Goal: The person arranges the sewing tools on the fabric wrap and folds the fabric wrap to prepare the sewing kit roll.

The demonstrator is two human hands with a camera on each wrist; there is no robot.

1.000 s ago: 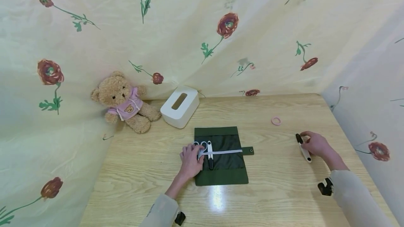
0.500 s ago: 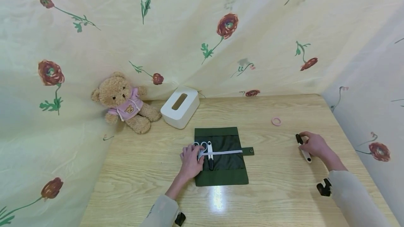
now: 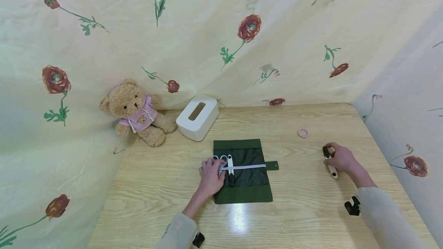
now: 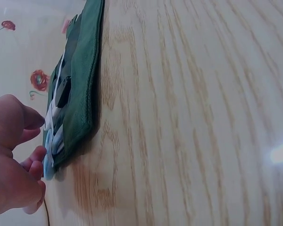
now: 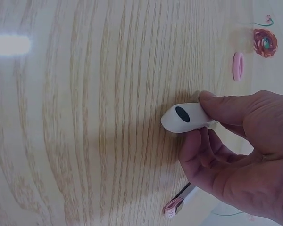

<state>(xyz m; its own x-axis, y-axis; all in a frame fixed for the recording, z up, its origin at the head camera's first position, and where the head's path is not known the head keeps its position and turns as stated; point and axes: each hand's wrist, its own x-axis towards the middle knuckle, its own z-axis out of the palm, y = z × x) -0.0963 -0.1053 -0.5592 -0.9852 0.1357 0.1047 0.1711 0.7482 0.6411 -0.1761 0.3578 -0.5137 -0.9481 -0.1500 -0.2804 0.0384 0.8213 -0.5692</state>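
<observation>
A green fabric pouch (image 3: 243, 194) lies unfolded, with scissors (image 4: 48, 168) and a slim white-and-black tool (image 3: 230, 160) under its pale elastic band (image 3: 254, 166). My left hand (image 3: 210, 177) rests on the scissors at the pouch's left edge, covering part of them; in the left wrist view its thumb and fingertips stand apart beside the band. Far to the right, my right hand (image 3: 343, 160) pinches a thicker white tool with a black end and dark oval inset (image 5: 183, 120) between thumb and fingers, close over the table. Its exact kind cannot be told.
A pink ring (image 3: 303, 133) lies behind and left of my right hand. The white tissue box (image 3: 197, 118) and a teddy bear (image 3: 135, 114) sit at the back left. In the right wrist view, a small pink folded strip (image 5: 173, 207) shows below the fingers.
My right hand has moved slightly left, taking the thicker white-and-black tool with it. My left hand and the pouch have stayed almost still.
</observation>
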